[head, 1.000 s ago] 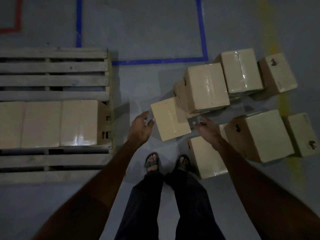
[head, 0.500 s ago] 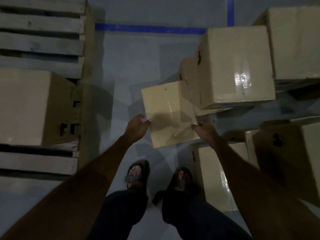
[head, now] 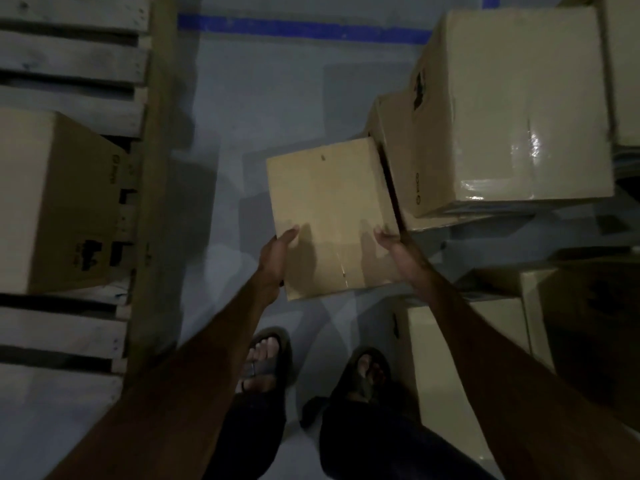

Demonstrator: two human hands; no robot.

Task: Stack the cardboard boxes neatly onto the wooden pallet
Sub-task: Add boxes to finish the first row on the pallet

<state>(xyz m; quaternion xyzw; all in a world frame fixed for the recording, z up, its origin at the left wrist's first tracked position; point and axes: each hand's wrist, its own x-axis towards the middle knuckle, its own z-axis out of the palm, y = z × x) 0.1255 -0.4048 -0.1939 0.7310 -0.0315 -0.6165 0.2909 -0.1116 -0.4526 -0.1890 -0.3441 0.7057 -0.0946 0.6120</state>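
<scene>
Our left hand [head: 277, 252] and right hand [head: 389, 242] clamp the small box [head: 329, 216] by its sides. It touches the big box [head: 512, 112] at three o'clock; lifting carelessly could snag it.

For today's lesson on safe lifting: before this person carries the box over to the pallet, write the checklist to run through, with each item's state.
1. Left hand on the small box's left side: ok.
2. Right hand on its right side: ok.
3. Fingers under the box for a firm grip: cannot tell, hidden.
4. Box free of the big neighbouring box: not ok, they look to be touching.
5. Bare slats on the pallet: ok.
6. Floor between feet and pallet free of obstacles: ok.
</scene>
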